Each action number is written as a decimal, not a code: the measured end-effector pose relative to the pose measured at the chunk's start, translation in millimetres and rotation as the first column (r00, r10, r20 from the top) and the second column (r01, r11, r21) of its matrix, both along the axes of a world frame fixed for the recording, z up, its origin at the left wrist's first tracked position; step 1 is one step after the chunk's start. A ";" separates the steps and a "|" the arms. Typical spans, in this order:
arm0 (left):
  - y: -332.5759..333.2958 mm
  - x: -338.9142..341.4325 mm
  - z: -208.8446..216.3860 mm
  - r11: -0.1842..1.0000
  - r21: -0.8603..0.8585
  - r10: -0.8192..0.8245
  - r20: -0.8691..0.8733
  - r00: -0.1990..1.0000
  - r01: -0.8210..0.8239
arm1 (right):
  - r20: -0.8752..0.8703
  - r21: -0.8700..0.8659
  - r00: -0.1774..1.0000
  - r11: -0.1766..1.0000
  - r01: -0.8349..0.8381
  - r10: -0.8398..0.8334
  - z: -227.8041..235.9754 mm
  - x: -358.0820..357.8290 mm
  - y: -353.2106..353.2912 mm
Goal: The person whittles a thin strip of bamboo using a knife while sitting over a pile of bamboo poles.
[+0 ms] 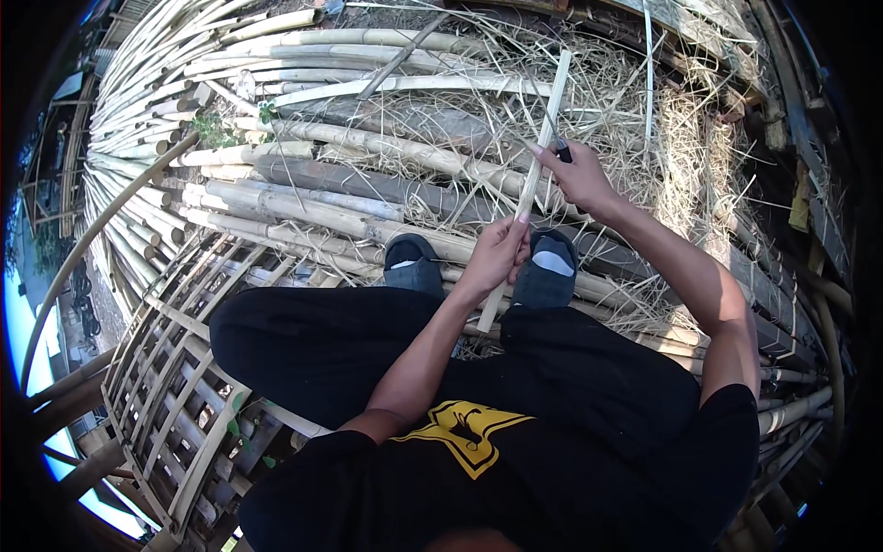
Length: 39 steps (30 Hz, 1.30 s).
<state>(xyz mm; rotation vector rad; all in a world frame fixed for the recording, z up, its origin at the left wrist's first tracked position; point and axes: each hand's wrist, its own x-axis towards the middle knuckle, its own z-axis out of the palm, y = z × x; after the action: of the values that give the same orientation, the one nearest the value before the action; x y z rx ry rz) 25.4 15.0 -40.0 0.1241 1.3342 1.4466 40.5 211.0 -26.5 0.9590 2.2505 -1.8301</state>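
A long, pale split bamboo strip (554,103) slants across the space between my knees and feet. My left hand (497,253) is closed around its lower part, and a short end sticks out below the fist. Higher up, my right hand (579,175) grips a knife by its dark handle (563,151). The thin blade points left and lies against or just beside the strip; exact contact is hard to make out. My right fingers partly cover the handle.
Bamboo poles (322,207) lie under and ahead of my dark shoes (414,264). Thin bamboo shavings (635,138) are heaped at the right. A woven bamboo lattice (175,414) stands at my left, with a curved rod (87,235) beyond it. Wooden beams (777,101) edge the far right.
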 end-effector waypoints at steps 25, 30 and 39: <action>-5.3 -11.8 -8.8 0.975 0.156 0.120 0.233 0.965 -0.159 | 0.144 0.424 0.881 0.777 -0.466 0.450 9.7 45.3 7.7; -3.4 -12.7 -9.2 0.965 0.221 0.087 0.241 0.967 -0.142 | 0.077 0.447 0.867 0.760 -0.471 0.492 -0.2 51.3 12.5; -5.8 -17.1 -9.6 0.976 0.204 0.037 0.211 0.977 -0.081 | 0.102 0.577 0.770 0.593 -0.561 0.630 0.0 49.1 8.0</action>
<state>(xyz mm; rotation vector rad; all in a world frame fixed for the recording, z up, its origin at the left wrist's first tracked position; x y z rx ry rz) 8.3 9.2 -49.6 0.0713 1.0211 1.6043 89.5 219.0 -26.4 0.0375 2.7873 -0.9246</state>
